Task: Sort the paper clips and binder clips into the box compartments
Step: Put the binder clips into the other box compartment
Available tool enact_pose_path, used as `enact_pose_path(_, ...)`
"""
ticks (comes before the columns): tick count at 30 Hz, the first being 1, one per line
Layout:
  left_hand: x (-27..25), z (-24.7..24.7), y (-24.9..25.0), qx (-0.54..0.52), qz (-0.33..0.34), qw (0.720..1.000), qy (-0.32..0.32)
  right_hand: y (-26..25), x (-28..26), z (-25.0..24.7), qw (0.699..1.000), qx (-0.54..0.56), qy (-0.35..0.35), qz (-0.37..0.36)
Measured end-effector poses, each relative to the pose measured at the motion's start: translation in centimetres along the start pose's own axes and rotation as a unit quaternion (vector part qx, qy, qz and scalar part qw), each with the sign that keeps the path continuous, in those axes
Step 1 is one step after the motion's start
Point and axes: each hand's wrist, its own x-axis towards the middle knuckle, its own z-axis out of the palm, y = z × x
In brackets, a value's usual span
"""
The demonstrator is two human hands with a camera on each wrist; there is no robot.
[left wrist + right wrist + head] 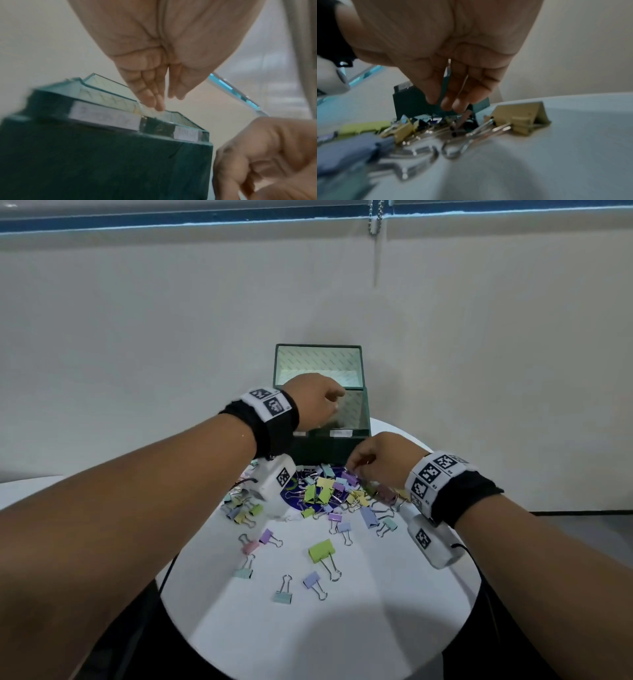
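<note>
A dark green box [325,451] stands open at the table's far edge, its lid [318,364] upright. White labels [102,117] sit on its front rim. My left hand [334,405] hovers over the box, fingers [154,100] straight and close together, pointing down at the inner divider and holding nothing. Pastel binder clips [329,491] lie heaped in front of the box, with more scattered nearer me. My right hand [352,470] reaches down into the heap's far right side. Its fingertips [453,106] hang just above a mauve clip [467,115], thumb apart, nothing gripped.
The round white table [308,628] carries loose clips, among them a large green one [322,549] and a yellow one [522,116] beside my right hand. A pale wall rises right behind the box. The table's near half is bare white surface.
</note>
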Motion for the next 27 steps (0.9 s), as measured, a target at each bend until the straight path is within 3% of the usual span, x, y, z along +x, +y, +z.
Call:
enact_pose_path(3,-3.5,-0.1,-1.1,-0.013,0.045,0.999,0.02,-0.9,-0.5,0.8,0.999,0.021,-0.03,-0.012)
enact_pose_path(6,-6.5,0.8,-2.0,0.087,0.082,0.987,-0.109,-1.8,-0.3,1.8,0.995,-0.017,-0.07,-0.066)
enact_pose_path(8,-7.7,2.0,-2.6,0.146,0.11,0.964,-0.192,-1.9,0.0,2.0,0.995,-0.015,-0.077,-0.058)
enact_pose_path(10,-8.6,3.0,-2.7,0.172,0.12,0.954,-0.217,-2.0,-0.2,1.8,0.996,-0.025,-0.071,-0.037)
enact_pose_path(14,-9.0,4.0,-2.8,0.178,0.132,0.957,-0.187,-1.9,-0.7,1.9,0.999,-0.019,-0.046,-0.006)
enact_pose_path(19,-8.9,4.2,-3.4,0.131,0.098,0.974,-0.16,-1.4,-0.3,2.2,0.999,-0.019,-0.02,0.025)
enact_pose_path(27,-9.1,3.6,-5.0,0.084,0.098,0.984,-0.125,-1.6,-0.6,1.9,0.998,-0.05,-0.037,-0.031)
